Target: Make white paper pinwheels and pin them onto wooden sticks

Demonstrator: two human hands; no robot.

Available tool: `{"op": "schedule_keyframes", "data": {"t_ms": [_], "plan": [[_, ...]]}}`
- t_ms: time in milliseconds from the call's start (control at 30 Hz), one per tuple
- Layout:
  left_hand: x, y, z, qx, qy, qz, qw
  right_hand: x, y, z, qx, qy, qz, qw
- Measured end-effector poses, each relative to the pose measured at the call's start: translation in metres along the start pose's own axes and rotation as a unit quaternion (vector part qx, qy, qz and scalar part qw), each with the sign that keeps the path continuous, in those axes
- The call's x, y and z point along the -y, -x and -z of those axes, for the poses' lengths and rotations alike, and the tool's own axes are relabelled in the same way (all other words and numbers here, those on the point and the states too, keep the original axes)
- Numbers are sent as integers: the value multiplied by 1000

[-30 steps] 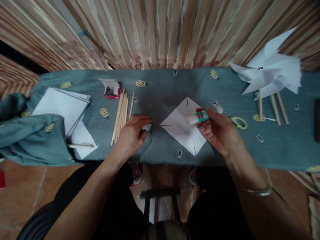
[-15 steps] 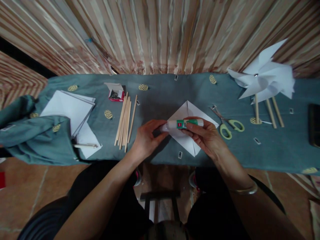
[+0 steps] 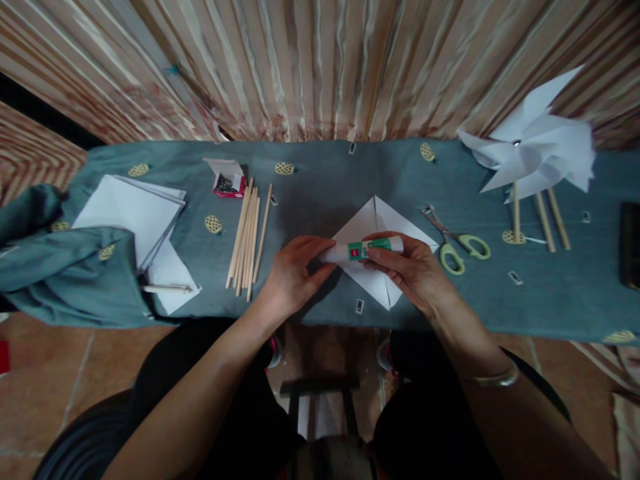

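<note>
A white and green glue stick [image 3: 355, 251] lies level between my two hands, above a square white sheet of paper [image 3: 369, 285] with crease lines. My left hand [image 3: 296, 272] pinches the capped left end between thumb and fingers. Around the green-labelled barrel on the other side, my right hand [image 3: 407, 265] is closed, thumb in front. Both hands and the stick cover part of the paper. Just right of it rest scissors [image 3: 457, 245] with green handles, their blades pointing away to the upper left.
Left of centre lie several wooden sticks [image 3: 246, 240] beside an open red box [image 3: 229, 179] of small dark pieces. Farther left are white paper sheets [image 3: 135, 213] and a pen [image 3: 167, 289], with bunched cloth [image 3: 75, 273]. White paper pinwheels [image 3: 537, 147] on sticks lie at right.
The view has shifted slightly. Both hands keep their hold on the glue stick, which stays over the paper with barely any movement.
</note>
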State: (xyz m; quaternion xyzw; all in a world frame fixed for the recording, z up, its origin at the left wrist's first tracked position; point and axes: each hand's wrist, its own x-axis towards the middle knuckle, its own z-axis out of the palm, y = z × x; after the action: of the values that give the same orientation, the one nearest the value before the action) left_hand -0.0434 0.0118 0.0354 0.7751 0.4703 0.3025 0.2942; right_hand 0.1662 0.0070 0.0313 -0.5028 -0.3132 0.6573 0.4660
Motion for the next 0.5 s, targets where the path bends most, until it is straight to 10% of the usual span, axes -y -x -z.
{"op": "schedule_keyframes", "data": {"t_ms": [500], "plan": [[4, 6, -1, -15, 36, 4, 999, -12, 3, -9, 52, 52, 10, 997]]}}
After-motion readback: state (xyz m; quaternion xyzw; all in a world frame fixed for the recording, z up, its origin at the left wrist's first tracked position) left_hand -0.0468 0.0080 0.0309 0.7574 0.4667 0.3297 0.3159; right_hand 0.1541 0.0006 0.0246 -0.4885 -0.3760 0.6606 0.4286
